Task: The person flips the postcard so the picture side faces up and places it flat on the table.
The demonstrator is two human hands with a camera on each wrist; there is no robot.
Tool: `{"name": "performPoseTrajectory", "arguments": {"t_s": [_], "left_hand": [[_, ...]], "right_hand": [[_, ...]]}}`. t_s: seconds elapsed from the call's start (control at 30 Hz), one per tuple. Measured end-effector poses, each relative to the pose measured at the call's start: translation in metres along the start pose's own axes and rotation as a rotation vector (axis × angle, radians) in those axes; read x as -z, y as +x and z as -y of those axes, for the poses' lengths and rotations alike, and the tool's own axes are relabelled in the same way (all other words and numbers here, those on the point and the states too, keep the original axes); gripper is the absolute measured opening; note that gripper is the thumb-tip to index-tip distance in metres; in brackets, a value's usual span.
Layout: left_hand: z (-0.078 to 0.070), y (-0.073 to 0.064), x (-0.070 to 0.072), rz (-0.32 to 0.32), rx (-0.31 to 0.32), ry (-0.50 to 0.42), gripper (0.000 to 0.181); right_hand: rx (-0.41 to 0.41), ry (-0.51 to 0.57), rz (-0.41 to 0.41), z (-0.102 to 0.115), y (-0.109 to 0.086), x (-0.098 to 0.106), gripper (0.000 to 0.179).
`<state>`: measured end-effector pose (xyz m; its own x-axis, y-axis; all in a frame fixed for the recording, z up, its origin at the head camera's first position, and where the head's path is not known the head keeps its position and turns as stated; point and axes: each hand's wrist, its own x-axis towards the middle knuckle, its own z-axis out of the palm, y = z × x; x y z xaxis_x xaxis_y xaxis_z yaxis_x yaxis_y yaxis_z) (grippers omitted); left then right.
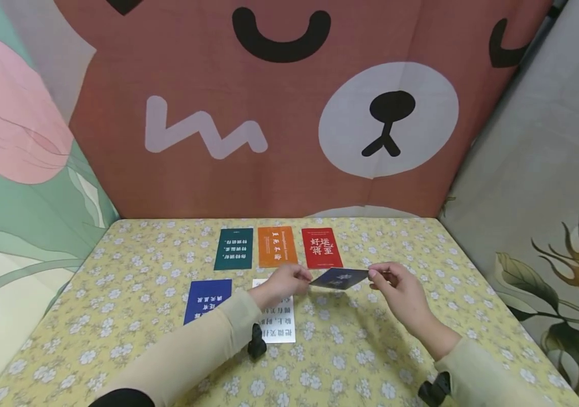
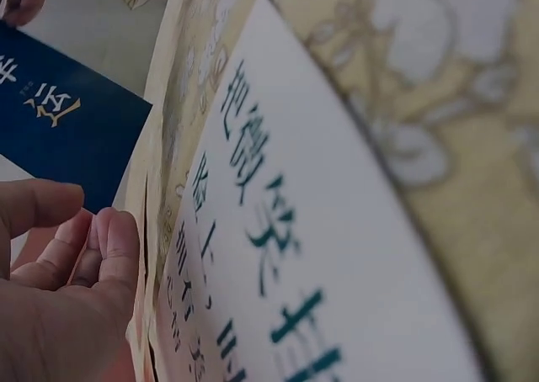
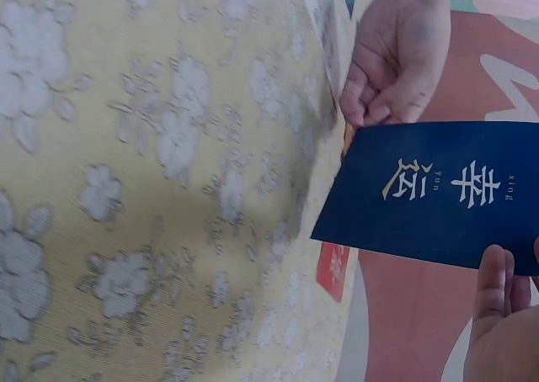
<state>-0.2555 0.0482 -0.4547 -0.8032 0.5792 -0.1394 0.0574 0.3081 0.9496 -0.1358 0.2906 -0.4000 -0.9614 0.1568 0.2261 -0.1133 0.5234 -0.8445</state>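
Note:
A dark blue card (image 1: 339, 277) with white and gold characters is held up above the table between both hands. My left hand (image 1: 283, 285) pinches one corner of it between thumb and fingers. At the opposite end my right hand (image 1: 400, 294) grips the edge, its thumb showing on the near side. In the right wrist view the card's printed face (image 3: 429, 193) is seen broadside. Beneath the left hand and wrist lies a white card (image 1: 280, 325) with dark green characters, partly covered by them.
Along the back of the table lie a green card (image 1: 234, 249), an orange card (image 1: 277, 247) and a red card (image 1: 322, 248). A blue card (image 1: 208, 297) lies at the left, partly hidden by the left sleeve. A yellow floral cloth (image 1: 131, 282) covers the table.

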Motion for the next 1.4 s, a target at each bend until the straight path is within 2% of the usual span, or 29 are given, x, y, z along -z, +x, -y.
{"name": "performPoseTrajectory", "arguments": {"t_s": [0.3, 0.47, 0.63, 0.93, 1.07, 1.23, 1.4], "left_hand": [[0.001, -0.006, -0.007, -0.019, 0.049, -0.094, 0.009], [0.002, -0.011, -0.009, -0.043, 0.059, -0.104, 0.006], [0.002, -0.018, -0.012, -0.033, 0.062, -0.125, 0.005], [-0.002, -0.029, -0.018, 0.015, 0.054, -0.121, 0.004], [-0.002, -0.034, -0.022, 0.048, 0.090, -0.183, 0.007], [-0.003, -0.044, -0.026, 0.087, 0.145, -0.265, 0.022], [-0.005, -0.057, -0.031, 0.129, 0.159, -0.284, 0.025]], "right_hand": [[-0.082, 0.040, -0.035, -0.003, 0.011, 0.002, 0.027], [-0.117, 0.055, -0.075, -0.008, 0.019, 0.001, 0.023], [-0.173, 0.051, -0.076, -0.014, 0.023, 0.002, 0.021], [-0.233, 0.083, 0.011, -0.027, 0.043, -0.001, 0.021], [-0.252, 0.023, 0.064, -0.033, 0.052, -0.005, 0.017], [-0.259, -0.069, 0.133, -0.040, 0.061, -0.010, 0.013], [-0.276, -0.155, 0.195, -0.048, 0.065, -0.017, 0.009]]}}
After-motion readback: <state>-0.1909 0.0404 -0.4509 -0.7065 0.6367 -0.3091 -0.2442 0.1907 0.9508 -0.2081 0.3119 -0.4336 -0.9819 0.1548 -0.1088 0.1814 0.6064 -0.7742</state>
